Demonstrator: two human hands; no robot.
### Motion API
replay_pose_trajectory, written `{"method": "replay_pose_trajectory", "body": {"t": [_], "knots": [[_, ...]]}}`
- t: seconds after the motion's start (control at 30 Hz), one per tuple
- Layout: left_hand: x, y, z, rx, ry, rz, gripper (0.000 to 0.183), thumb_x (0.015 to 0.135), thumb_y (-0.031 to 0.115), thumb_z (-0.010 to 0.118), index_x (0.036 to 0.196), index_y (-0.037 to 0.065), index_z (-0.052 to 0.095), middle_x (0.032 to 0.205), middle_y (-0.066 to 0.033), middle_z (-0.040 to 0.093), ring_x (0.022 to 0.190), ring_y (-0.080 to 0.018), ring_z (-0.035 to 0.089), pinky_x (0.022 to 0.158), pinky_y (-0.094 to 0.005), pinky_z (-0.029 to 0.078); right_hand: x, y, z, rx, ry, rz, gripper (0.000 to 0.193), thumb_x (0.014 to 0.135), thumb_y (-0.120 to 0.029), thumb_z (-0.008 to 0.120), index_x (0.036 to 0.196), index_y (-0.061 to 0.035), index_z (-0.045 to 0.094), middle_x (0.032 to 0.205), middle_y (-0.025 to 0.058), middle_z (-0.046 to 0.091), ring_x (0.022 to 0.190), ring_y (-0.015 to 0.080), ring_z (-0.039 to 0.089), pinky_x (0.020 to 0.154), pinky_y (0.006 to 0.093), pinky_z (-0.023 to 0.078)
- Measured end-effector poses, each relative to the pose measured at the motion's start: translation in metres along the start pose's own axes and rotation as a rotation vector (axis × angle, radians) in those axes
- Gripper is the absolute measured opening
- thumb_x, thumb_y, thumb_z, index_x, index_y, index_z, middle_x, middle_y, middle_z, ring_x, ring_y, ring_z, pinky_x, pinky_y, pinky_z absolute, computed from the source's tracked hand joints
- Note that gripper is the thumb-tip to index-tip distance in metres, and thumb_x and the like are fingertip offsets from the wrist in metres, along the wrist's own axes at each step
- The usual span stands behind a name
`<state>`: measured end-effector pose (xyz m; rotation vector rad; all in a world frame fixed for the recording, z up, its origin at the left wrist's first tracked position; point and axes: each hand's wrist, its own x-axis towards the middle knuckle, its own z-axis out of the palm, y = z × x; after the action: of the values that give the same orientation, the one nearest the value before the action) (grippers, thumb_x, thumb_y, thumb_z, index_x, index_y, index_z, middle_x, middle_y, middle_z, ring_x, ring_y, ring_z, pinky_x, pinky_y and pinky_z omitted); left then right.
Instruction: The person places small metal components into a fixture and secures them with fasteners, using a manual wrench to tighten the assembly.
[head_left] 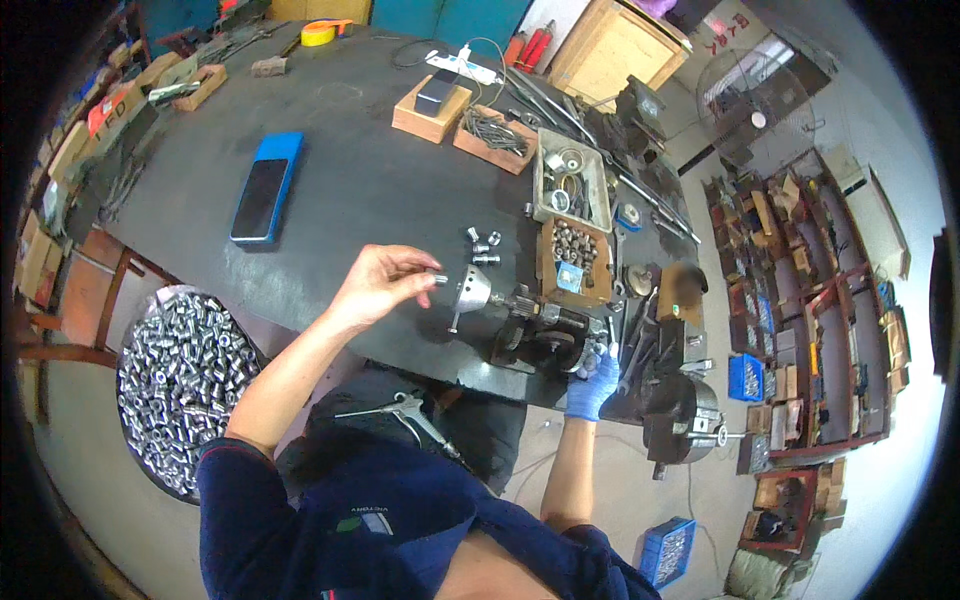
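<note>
Between the thumb and fingers of my bare left hand [382, 287] is a small shiny metal fitting [440, 281]. Just to its right is the silver conical chuck [474, 290] of a bench-mounted spindle device [545, 335]; fitting and chuck look slightly apart. My right hand [593, 385], in a blue glove, is closed at the right end of this device, on the rim of its handwheel [572, 358]. The fingers partly hide what they grip. Beyond the chuck, several loose metal fittings [484, 248] lie on the dark bench [370, 190].
A black container heaped with metal fittings [185, 390] stands at my left. An air blow gun [410, 415] lies near my lap. Wooden box of small parts [575, 262], grey parts tray [572, 185], blue phone-like device [268, 190] and bench vise [690, 420] surround the work area.
</note>
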<state>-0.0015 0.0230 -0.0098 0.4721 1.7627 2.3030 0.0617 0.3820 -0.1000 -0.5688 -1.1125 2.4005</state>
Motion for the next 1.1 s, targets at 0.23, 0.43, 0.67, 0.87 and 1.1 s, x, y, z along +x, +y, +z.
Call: {"method": "replay_pose_trajectory", "body": {"t": [0.23,0.43,0.67,0.87,1.1], "knots": [[0.014,-0.007,0.009,-0.035,-0.101,0.01,0.018,0.08,-0.004,0.059,0.097,-0.009,0.06,0.081,-0.0119,0.063,0.065,-0.0141,0.06,0.063,-0.0255,0.049,0.002,-0.001,-0.003,-0.023,-0.014,-0.038,0.032,0.088,-0.036,0.053,0.076,-0.0069,0.055,0.051,-0.0034,0.042,0.038,0.0062,0.034,0.033,0.019,0.027],[0.014,-0.008,0.01,0.058,-0.121,0.089,0.021,0.076,-0.009,0.059,0.097,-0.007,0.061,0.083,-0.011,0.064,0.072,-0.0138,0.06,0.069,-0.0257,0.049,-0.022,-0.03,0.001,-0.006,-0.108,0.006,0.039,0.089,-0.037,0.051,0.076,-0.0012,0.056,0.045,-0.0016,0.039,0.034,0.0072,0.031,0.031,0.0205,0.024],[0.009,-0.003,0.009,0.341,-0.085,0.287,0.02,0.075,-0.004,0.064,0.095,-0.004,0.062,0.084,-0.0085,0.064,0.08,-0.0134,0.059,0.075,-0.0257,0.048,0.002,-0.083,0.056,-0.027,-0.342,-0.093,0.035,0.091,-0.035,0.049,0.078,-0.004,0.057,0.062,0.0021,0.054,0.038,0.004,0.034,0.029,0.0187,0.025],[0.012,-0.007,0.01,0.117,-0.03,0.094,0.015,0.079,0.007,0.064,0.086,-0.006,0.063,0.075,-0.0079,0.062,0.065,-0.0134,0.059,0.063,-0.0258,0.048,0.066,-0.052,0.085,0.021,-0.192,-0.091,0.027,0.087,-0.031,0.054,0.077,-0.0061,0.052,0.052,-0.0009,0.044,0.037,0.0061,0.035,0.029,0.0201,0.027],[0.013,-0.01,0.018,0.036,-0.019,0.018,0.017,0.084,0.01,0.06,0.088,-0.006,0.061,0.071,-0.0071,0.06,0.059,-0.0117,0.057,0.055,-0.0242,0.047,0.093,0.009,0.01,-0.243,-0.127,0.065,0.028,0.087,-0.032,0.056,0.072,-0.008,0.058,0.065,0.0036,0.059,0.054,0.0154,0.056,0.052,0.0266,0.047]]}}
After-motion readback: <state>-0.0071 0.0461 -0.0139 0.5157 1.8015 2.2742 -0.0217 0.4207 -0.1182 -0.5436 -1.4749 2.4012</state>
